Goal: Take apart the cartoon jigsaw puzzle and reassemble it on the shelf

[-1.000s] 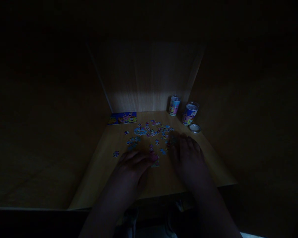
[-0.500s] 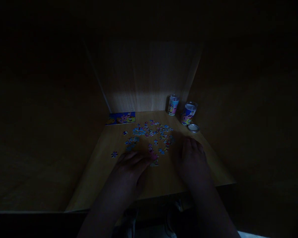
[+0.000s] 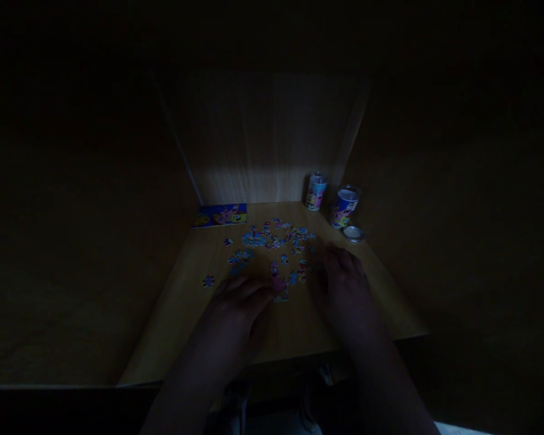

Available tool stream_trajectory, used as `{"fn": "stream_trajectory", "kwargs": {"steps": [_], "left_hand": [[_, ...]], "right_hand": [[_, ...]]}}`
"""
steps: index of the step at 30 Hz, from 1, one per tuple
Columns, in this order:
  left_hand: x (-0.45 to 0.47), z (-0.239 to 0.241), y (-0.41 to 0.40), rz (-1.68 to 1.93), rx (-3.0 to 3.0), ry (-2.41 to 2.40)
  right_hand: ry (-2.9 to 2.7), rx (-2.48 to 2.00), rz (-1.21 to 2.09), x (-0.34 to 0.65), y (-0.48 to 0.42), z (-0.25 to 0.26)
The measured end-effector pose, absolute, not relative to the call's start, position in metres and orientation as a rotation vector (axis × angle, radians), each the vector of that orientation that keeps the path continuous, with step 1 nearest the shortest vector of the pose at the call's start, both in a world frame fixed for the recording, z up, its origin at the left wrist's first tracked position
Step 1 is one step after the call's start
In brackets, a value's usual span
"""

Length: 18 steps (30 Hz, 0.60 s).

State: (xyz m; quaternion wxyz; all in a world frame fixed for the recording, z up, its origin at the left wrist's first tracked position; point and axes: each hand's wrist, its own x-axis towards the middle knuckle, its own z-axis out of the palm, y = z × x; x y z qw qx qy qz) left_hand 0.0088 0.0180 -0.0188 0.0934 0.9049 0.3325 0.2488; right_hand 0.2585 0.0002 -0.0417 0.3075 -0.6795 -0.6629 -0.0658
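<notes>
The scene is very dark. Several loose jigsaw pieces (image 3: 272, 241) lie scattered on a wooden desk (image 3: 299, 326). My left hand (image 3: 238, 308) rests flat on the desk, its fingertips touching a small joined pink-and-blue cluster of pieces (image 3: 278, 285). My right hand (image 3: 344, 290) lies palm down just right of the pieces, fingers stretched toward them. I see nothing held in either hand.
A blue picture card (image 3: 220, 215) lies at the back left against the rear panel. Two printed tins (image 3: 316, 192) (image 3: 344, 208) stand at the back right, with a round metal lid (image 3: 353, 233) beside them. Dark wooden side walls enclose the desk.
My right hand has shifted slightly left toward the pieces. My left hand has stayed on the joined cluster. The view has moved a little.
</notes>
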Motion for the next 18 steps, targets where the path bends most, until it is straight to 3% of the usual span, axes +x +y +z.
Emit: {"fn": "stream_trajectory", "kwargs": {"steps": [18], "left_hand": [[0.0103,-0.0157,0.0199,0.805,2.68,1.197]], "right_hand": [[-1.773,-1.736,-0.07,0.2592,0.0009,-0.0357]]}}
